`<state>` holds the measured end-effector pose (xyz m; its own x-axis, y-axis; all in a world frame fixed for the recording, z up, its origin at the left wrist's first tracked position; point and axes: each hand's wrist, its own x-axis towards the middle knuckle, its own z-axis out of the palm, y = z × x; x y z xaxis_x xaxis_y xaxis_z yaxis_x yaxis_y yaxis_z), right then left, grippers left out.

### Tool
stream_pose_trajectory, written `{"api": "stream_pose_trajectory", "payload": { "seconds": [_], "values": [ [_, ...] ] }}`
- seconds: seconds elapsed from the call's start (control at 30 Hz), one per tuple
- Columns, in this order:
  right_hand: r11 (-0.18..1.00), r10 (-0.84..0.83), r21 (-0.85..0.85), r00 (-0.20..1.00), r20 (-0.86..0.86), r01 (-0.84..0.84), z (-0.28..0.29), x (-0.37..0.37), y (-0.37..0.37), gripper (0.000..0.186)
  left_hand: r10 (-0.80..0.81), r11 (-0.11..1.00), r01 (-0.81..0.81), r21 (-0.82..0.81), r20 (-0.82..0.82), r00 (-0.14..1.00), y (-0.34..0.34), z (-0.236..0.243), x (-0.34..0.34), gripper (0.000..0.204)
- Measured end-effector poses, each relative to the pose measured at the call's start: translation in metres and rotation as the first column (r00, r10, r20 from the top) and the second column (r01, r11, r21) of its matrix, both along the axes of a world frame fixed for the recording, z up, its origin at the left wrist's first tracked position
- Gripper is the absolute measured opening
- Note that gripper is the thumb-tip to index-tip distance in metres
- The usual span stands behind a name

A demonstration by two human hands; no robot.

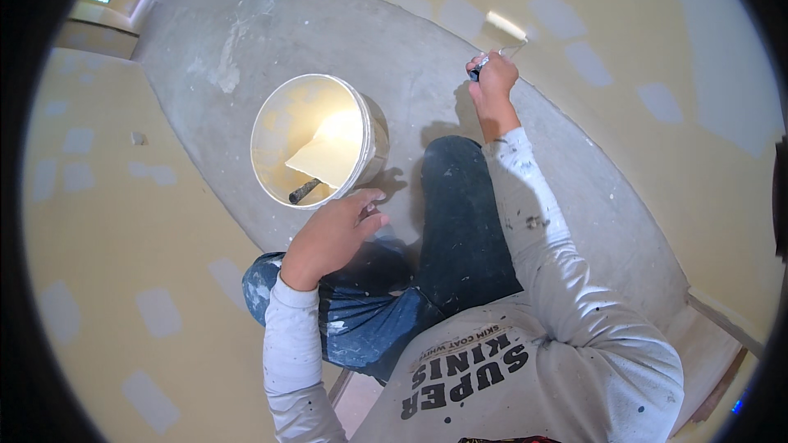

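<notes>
A person in a paint-flecked sweatshirt (484, 344) sits or crouches on a concrete floor (419, 41), right hand (494, 75) reaching forward to the foot of a patched yellow wall (624, 139), fingers closed around the handle of a paint roller (506, 26). The roller's pale sleeve lies just beyond the knuckles, ahead and slightly to the right, its long axis slanting nearly along the seam where wall meets floor; it appears to rest against the wall, though firm contact cannot be confirmed. The left hand (332, 232), well apart from the roller, hangs with fingers loosely curled and nothing visible in them, at the near rim of a white plastic bucket (376, 143); whether it touches is unclear. Inside leans a dark-handled tool (305, 191). A bent knee (451, 164) rises between the hands, bare floor separates bucket from roller, and the wall stretches unobstructed above the sleeve.
</notes>
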<state>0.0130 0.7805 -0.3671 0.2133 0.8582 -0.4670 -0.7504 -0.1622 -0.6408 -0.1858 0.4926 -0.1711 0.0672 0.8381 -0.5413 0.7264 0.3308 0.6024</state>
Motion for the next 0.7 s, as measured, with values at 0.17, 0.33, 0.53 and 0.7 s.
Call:
{"api": "stream_pose_trajectory", "payload": {
  "seconds": [0.17, 0.33, 0.53, 0.7],
  "values": [
    [0.999, 0.027, -0.036, 0.999, -0.044, -0.029, -0.040, 0.017, 0.014, 0.008, -0.026, 0.999, 0.027, 0.037, -0.013, 1.000, -0.002, -0.011, -0.003, 0.051],
    [0.997, 0.029, 0.074, 1.000, -0.004, -0.029, 0.033, 0.019, -0.029, 0.007, 0.003, 1.000, -0.003, 0.018, 0.004, 1.000, -0.007, -0.011, -0.003, 0.050],
    [1.000, 0.014, -0.001, 0.999, -0.042, -0.014, -0.012, 0.033, -0.005, 0.008, -0.033, 0.999, 0.034, 0.041, -0.010, 0.999, 0.000, -0.008, -0.002, 0.049],
    [0.999, 0.029, 0.025, 0.999, 0.012, -0.030, 0.002, 0.047, -0.025, 0.008, -0.003, 1.000, 0.003, 0.014, -0.016, 1.000, -0.007, -0.009, -0.001, 0.050]
  ]
}}
